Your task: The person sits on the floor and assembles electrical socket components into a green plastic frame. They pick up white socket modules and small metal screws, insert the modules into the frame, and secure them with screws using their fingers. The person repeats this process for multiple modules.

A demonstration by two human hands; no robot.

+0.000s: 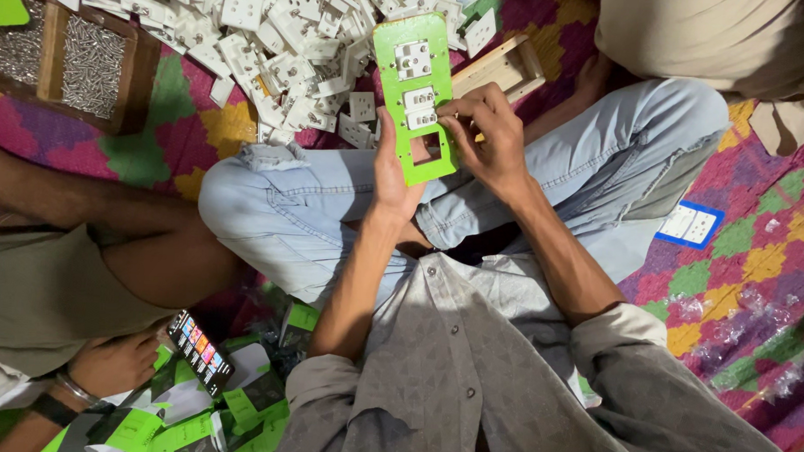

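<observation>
Green switch plate [417, 93], three white modules fitted, one square slot empty; left hand [393, 177] grips its edge, right hand [485, 135] pinches a module, white parts heap [284, 44] just beyond.

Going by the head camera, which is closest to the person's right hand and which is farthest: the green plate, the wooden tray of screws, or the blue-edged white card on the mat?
From the right hand:
1. Green plate: touching the hand, at its left side, over the lap.
2. Blue-edged white card: on the patterned mat, off to the right.
3. Wooden tray of screws: far left, at the top corner.
</observation>
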